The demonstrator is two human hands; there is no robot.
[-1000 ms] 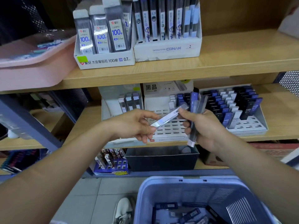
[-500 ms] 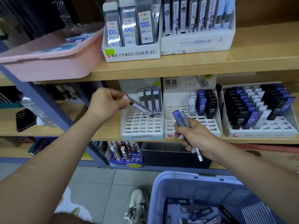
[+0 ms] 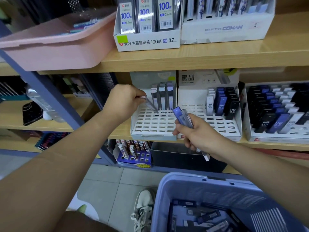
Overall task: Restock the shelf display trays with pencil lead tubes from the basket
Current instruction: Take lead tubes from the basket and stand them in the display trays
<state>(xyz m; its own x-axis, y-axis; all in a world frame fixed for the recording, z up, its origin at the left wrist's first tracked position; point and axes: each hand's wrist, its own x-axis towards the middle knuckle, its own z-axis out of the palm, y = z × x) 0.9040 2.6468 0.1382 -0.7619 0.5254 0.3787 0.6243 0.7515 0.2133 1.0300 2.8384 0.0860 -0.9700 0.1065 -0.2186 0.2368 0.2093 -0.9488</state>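
My left hand (image 3: 124, 102) pinches a clear pencil lead tube (image 3: 151, 104) by its top end. The tube's lower tip slants into a slot of the left white display tray (image 3: 150, 124), just left of three upright tubes (image 3: 163, 96). My right hand (image 3: 192, 133) grips a bundle of lead tubes (image 3: 183, 117), blue and clear, in front of the middle tray (image 3: 217, 126). The blue basket (image 3: 209, 190) sits low at the right with several loose tubes (image 3: 209, 216) inside.
A third tray (image 3: 275, 134) at the right holds several black, blue and white tubes. Boxes of 100-count leads (image 3: 147, 41) and a Conan box (image 3: 225, 29) stand on the upper shelf, beside a pink bin (image 3: 50, 51). Below are a shoe (image 3: 144, 210) and floor tiles.
My left hand took one tube from the right hand's bundle, carried it left and lowered its tip into the left tray. The right hand stayed before the middle tray.
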